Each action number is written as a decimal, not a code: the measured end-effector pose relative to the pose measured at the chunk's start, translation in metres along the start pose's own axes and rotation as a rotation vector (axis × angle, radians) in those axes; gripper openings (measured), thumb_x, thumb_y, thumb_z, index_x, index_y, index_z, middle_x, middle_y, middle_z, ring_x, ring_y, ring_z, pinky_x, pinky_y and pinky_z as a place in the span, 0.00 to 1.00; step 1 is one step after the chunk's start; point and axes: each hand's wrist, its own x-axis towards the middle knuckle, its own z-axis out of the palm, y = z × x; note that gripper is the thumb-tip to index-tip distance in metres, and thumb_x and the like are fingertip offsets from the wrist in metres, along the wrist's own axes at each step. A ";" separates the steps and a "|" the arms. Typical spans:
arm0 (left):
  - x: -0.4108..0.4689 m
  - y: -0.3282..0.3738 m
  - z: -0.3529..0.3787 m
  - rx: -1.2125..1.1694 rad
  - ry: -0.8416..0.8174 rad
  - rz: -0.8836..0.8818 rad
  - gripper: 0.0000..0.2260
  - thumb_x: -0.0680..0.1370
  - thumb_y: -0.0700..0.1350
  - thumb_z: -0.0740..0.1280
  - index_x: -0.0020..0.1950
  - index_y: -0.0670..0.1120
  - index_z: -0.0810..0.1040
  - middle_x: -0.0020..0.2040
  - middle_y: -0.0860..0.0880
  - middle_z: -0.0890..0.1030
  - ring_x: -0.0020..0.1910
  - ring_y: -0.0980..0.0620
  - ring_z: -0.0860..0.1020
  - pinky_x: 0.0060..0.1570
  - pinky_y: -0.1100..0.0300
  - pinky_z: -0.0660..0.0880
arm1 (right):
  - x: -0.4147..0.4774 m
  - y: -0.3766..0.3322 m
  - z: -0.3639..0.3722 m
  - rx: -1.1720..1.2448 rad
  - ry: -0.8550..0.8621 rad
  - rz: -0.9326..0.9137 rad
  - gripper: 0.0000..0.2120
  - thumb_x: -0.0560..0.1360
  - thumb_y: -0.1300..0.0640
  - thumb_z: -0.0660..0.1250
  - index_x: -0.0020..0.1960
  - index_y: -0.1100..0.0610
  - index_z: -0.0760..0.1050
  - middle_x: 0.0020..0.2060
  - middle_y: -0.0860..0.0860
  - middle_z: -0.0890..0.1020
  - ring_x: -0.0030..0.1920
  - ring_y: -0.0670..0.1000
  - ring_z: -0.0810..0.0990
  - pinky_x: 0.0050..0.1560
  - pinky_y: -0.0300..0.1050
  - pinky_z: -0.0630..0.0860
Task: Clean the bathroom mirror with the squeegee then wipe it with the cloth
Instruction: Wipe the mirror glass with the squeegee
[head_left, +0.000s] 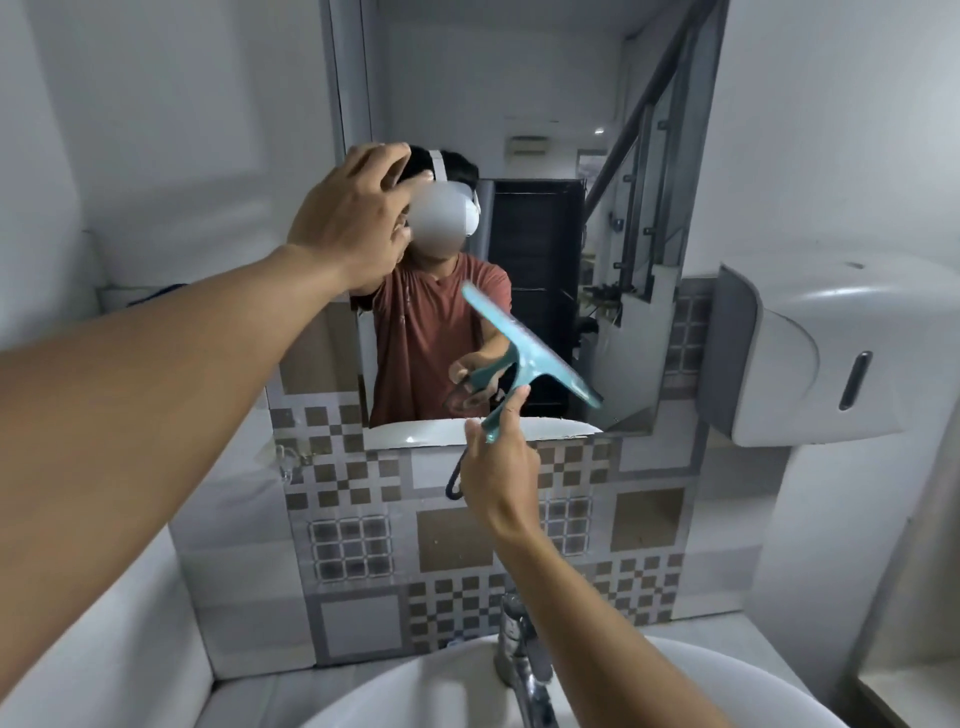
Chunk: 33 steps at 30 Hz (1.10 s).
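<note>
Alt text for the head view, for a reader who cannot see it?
The right grip holds a teal squeegee by its handle, blade tilted, before the lower part of a bathroom mirror. The open left grip reaches up to the glass; a sink and tap lie below.

Right hand (498, 467) gripping teal squeegee (530, 353) handle, blade tilted before mirror (545, 104), left hand (353, 218) raised, fingers spread

A white basin (395, 691) sits at the bottom edge, with a chrome tap (519, 654) rising at its back. Behind the tap runs a band of grey and brown patterned tiles (363, 545). A white wall dispenser (810, 353) with a dark vertical slot hangs on the right.
</note>
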 end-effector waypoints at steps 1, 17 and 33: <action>0.000 0.000 -0.001 0.005 -0.005 0.000 0.25 0.77 0.45 0.70 0.75 0.46 0.71 0.74 0.42 0.68 0.72 0.39 0.65 0.66 0.43 0.71 | -0.002 0.000 0.007 -0.009 -0.036 -0.014 0.36 0.85 0.52 0.57 0.81 0.45 0.36 0.40 0.51 0.80 0.39 0.51 0.80 0.44 0.54 0.81; 0.003 -0.004 0.011 0.028 -0.020 -0.045 0.22 0.77 0.44 0.69 0.71 0.41 0.75 0.76 0.46 0.65 0.75 0.44 0.62 0.64 0.48 0.74 | -0.007 0.019 0.013 -0.571 -0.064 -0.282 0.35 0.85 0.53 0.57 0.81 0.42 0.38 0.47 0.53 0.76 0.39 0.53 0.76 0.37 0.49 0.76; -0.004 0.001 0.024 -0.053 -0.050 -0.083 0.33 0.77 0.50 0.70 0.78 0.41 0.64 0.78 0.44 0.60 0.77 0.43 0.58 0.75 0.46 0.65 | 0.052 -0.006 -0.096 -1.170 0.052 -0.561 0.36 0.82 0.60 0.54 0.80 0.37 0.42 0.61 0.59 0.75 0.55 0.60 0.76 0.53 0.55 0.73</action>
